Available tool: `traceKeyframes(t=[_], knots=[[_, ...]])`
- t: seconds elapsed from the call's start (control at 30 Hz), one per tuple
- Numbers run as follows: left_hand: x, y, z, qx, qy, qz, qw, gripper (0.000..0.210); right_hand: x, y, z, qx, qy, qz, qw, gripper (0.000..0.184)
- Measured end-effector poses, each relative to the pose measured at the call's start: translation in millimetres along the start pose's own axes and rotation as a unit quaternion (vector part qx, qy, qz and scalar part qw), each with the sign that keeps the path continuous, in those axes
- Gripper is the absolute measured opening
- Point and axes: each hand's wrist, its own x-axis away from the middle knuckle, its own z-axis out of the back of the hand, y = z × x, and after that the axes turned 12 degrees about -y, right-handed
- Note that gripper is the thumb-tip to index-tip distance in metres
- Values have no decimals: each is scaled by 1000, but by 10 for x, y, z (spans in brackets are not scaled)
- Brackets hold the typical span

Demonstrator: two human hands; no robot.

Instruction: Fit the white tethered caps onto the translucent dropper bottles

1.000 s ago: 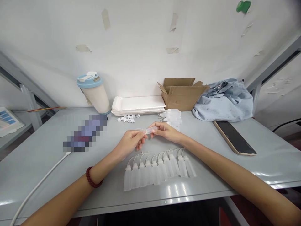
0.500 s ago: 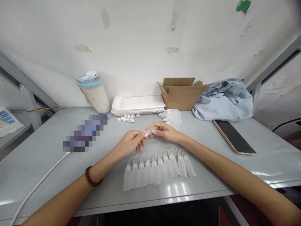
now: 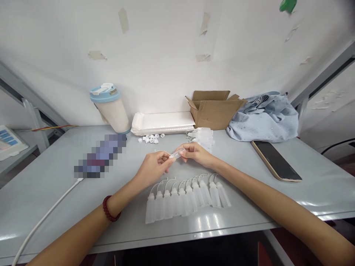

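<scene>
Both hands meet over the middle of the table around one small translucent plastic bottle [image 3: 178, 153]. My right hand [image 3: 195, 153] pinches its body between thumb and fingers. At its neck end, my left hand [image 3: 155, 165] is closed, thumb against the fingers, covering the neck and whatever cap is there. Nearer me, a row of several similar squeeze bottles [image 3: 174, 202] lies side by side, each with a thin curved strap at its neck. Beyond my right hand more such bottles [image 3: 203, 136] lie in a small pile. Several small white caps [image 3: 151, 139] are scattered behind my left hand.
At the back stand a cream tumbler with a blue lid [image 3: 112, 111], a stack of white padded mailers [image 3: 163, 123] and an open cardboard box [image 3: 215, 114]. Light blue cloth [image 3: 263, 120] is heaped at right, behind a phone [image 3: 276, 160]. A white cable [image 3: 47, 218] crosses the left side.
My left hand has turned at the bottle's neck, its fingers curling further back and up. My right hand keeps the bottle almost in place.
</scene>
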Motion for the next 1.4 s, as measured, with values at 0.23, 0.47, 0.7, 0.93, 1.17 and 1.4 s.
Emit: traceKeyframes(t=[0.23, 0.47, 0.7, 0.93, 1.17, 1.4], knots=[[-27, -5, -1, 95, -66, 46, 992, 37, 0, 34, 31, -21, -20, -7, 1000, 35], [24, 50, -8, -85, -27, -27, 996, 38, -14, 32, 39, 17, -29, -20, 999, 36], [-40, -86, -11, -383, 41, -151, 910, 33, -32, -19, 27, 1, -14, -49, 999, 44], [-132, -143, 53, -478, 36, -150, 865, 29, -59, -38, 8, 3, 22, -47, 999, 46], [-215, -320, 466, -417, 139, -105, 892, 22, 22, -110, 115, 130, 161, 21, 978, 29], [-304, -520, 651, -436, 154, -90, 882, 28, 159, -149, 392, 459, 271, 57, 844, 35]])
